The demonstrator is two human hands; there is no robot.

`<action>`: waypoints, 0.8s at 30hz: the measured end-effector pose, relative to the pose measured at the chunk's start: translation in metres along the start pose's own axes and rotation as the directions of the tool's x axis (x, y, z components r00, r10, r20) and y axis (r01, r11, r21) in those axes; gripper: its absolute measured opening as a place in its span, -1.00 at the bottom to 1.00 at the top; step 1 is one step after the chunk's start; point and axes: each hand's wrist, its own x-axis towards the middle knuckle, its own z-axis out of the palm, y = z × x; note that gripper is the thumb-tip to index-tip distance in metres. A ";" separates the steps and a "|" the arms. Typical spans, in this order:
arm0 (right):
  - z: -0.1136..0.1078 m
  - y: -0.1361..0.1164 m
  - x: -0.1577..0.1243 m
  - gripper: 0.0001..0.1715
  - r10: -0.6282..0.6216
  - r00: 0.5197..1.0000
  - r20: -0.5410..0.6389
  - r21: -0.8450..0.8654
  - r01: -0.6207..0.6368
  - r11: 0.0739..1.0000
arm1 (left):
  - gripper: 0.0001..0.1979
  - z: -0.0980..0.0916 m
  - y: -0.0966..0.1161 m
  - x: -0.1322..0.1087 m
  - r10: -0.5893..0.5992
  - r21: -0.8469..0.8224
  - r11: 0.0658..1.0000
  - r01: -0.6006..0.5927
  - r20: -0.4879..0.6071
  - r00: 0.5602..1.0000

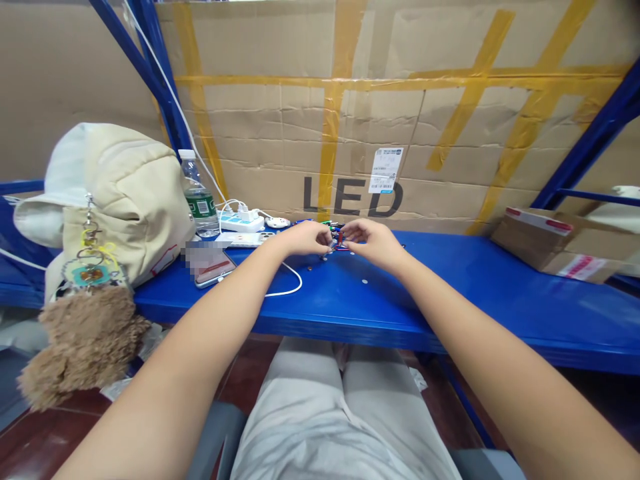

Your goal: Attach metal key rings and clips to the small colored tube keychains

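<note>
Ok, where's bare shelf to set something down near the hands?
Widest: blue steel shelf between the right hand and the cardboard box. Narrower: front edge below the white cable. Crowded: left of the left hand, with power strip, water bottle, phone, canvas bag.

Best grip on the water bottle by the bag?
Grip the bottle around its middle, at the green label, coming from the front. It stands upright and round, so a wrapped grip should suit it. The bag crowds its left and the power strip and cables sit to its right, so the front looks most open.
</note>
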 end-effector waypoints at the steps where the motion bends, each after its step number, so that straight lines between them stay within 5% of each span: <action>1: 0.000 -0.002 0.000 -0.74 -0.029 0.999 -0.021 -0.002 0.029 1.000 | -0.82 0.001 0.001 0.000 0.018 -0.004 1.000 -0.018 0.001 1.000; 16: 0.002 -0.014 -0.001 -0.82 -0.221 0.975 -0.020 -0.182 0.214 0.960 | -0.83 0.002 0.008 0.000 0.113 -0.002 0.993 -0.114 -0.083 0.990; 20: 0.000 -0.007 -0.001 -0.83 -0.130 0.991 -0.027 -0.250 0.119 0.961 | -0.82 -0.002 0.001 0.000 0.063 0.019 0.998 -0.061 -0.138 0.988; 24: 0.007 -0.001 -0.001 -0.92 0.023 0.991 0.133 -0.360 0.026 0.933 | -0.81 -0.008 -0.006 0.000 -0.003 0.080 0.997 0.020 -0.205 0.979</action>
